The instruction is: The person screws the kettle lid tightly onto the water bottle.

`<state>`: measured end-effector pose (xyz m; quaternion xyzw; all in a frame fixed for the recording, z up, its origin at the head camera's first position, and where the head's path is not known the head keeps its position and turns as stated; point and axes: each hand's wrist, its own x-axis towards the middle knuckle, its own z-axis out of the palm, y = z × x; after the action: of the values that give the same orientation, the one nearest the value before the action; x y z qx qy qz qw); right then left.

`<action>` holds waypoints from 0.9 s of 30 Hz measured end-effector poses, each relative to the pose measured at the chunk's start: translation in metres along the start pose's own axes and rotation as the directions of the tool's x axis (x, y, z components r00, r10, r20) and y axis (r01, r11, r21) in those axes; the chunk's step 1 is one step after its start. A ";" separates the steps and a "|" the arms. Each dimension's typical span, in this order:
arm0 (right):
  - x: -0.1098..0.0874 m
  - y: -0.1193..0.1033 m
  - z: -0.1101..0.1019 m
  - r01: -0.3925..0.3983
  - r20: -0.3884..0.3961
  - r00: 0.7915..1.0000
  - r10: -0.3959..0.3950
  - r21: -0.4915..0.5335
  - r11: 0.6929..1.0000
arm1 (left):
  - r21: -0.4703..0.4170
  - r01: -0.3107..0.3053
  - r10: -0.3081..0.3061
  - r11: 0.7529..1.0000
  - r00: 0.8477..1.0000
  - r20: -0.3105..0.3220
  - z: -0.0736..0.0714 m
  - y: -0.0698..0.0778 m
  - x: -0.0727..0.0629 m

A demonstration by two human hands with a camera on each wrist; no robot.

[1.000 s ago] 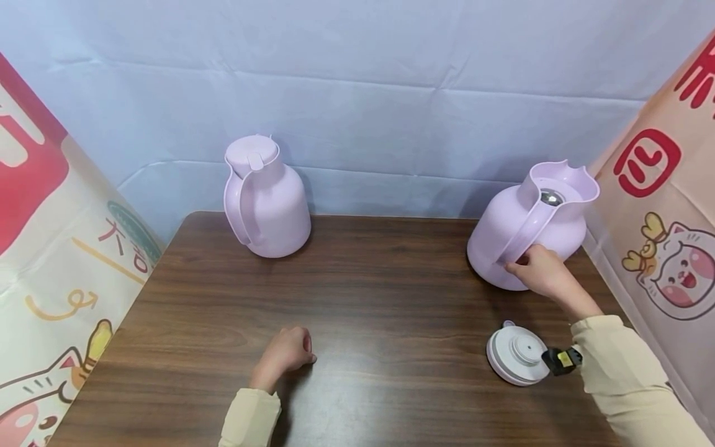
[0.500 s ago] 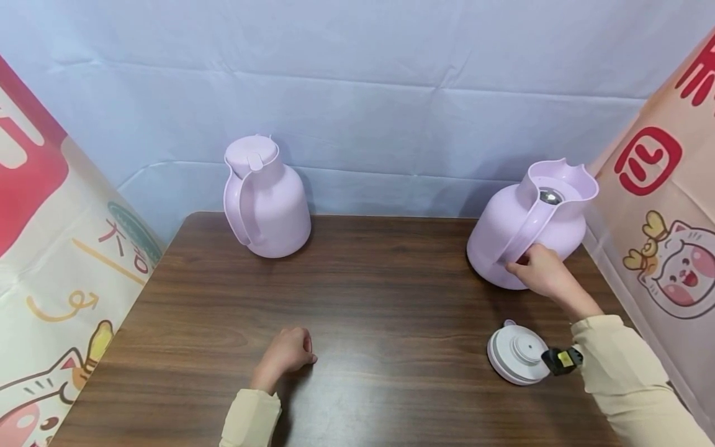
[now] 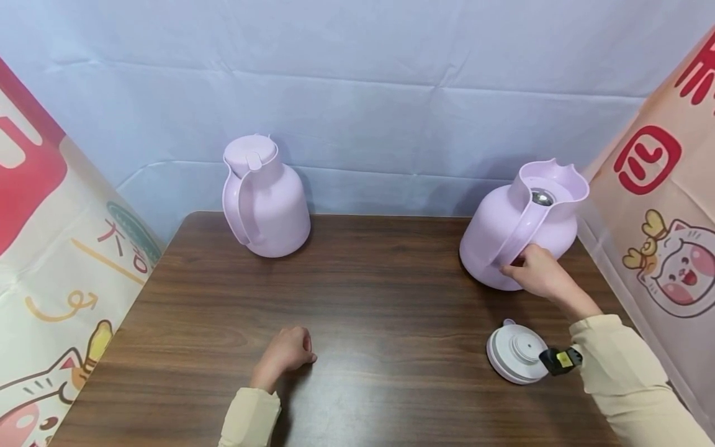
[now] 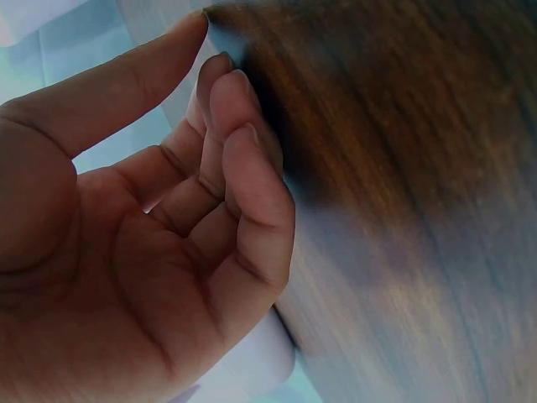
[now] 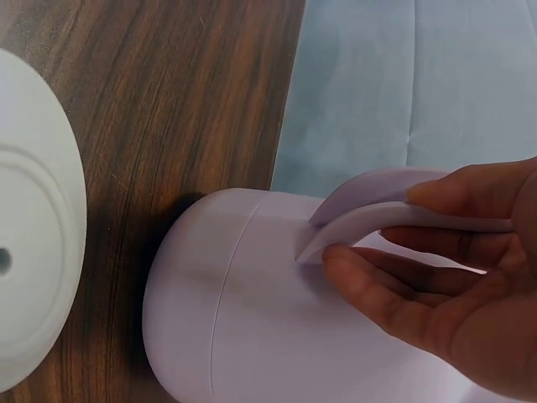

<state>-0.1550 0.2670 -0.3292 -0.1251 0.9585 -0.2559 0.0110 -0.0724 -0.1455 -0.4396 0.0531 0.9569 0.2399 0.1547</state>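
On the right of the table stands a lilac thermos jug [image 3: 483, 239] without its lid, its silvery inner mouth showing. My right hand [image 3: 539, 270] grips the lower part of its handle [image 5: 369, 220], thumb on one side and fingers through the loop. The round white lid [image 3: 516, 357] lies with its stepped underside up, just in front of the jug. My left hand [image 3: 286, 351] rests on the tabletop with loosely curled fingers [image 4: 256, 210] and holds nothing. A second lilac thermos jug [image 3: 279, 211], lid on, stands at the back left, its handle toward the front left.
The dark wood table [image 3: 357, 298] ends at a pale blue cloth backdrop [image 3: 363, 124]. Printed cloths hang at the left [image 3: 56, 248] and right [image 3: 659, 236]. A small black device [image 3: 560, 360] on my right wrist overlaps the lid's edge in the head view.
The jug in my right hand has shifted slightly to the left, and the hand has moved a little with it. My left hand, the lid and the other jug stay where they were.
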 end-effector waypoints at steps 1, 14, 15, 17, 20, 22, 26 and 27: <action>0.000 0.000 0.000 0.004 0.001 1.000 -0.004 0.006 1.000 | -0.001 -0.004 0.004 1.000 1.000 -0.001 0.000 0.000 0.000; -0.005 -0.008 0.005 0.114 -0.005 0.994 -0.114 0.018 0.993 | -0.012 -0.002 0.002 1.000 1.000 0.014 -0.002 0.001 0.000; -0.005 -0.009 0.005 0.123 -0.004 0.992 -0.123 0.022 0.992 | -0.012 -0.001 0.001 1.000 1.000 0.014 -0.002 0.001 0.000; -0.006 -0.010 0.007 0.139 -0.005 0.990 -0.139 0.025 0.990 | -0.013 0.001 -0.001 1.000 1.000 0.016 -0.001 0.001 0.000; -0.006 -0.013 0.009 0.158 -0.003 0.987 -0.158 0.028 0.987 | -0.013 0.003 -0.002 1.000 1.000 0.018 -0.001 0.001 0.000; -0.006 -0.016 0.010 0.171 0.002 0.985 -0.171 0.028 0.985 | -0.012 0.003 -0.003 1.000 1.000 0.019 -0.001 0.001 0.000; -0.005 -0.021 0.013 0.200 0.009 0.980 -0.201 0.034 0.979 | -0.010 0.005 -0.005 1.000 1.000 0.021 -0.001 0.000 0.000; -0.005 -0.022 0.014 0.207 0.011 0.978 -0.208 0.039 0.977 | -0.011 0.006 -0.006 1.000 1.000 0.022 -0.001 0.001 0.000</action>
<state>-0.1439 0.2431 -0.3310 -0.2263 0.9351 -0.2727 -0.0060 -0.0725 -0.1454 -0.4388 0.0520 0.9540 0.2441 0.1660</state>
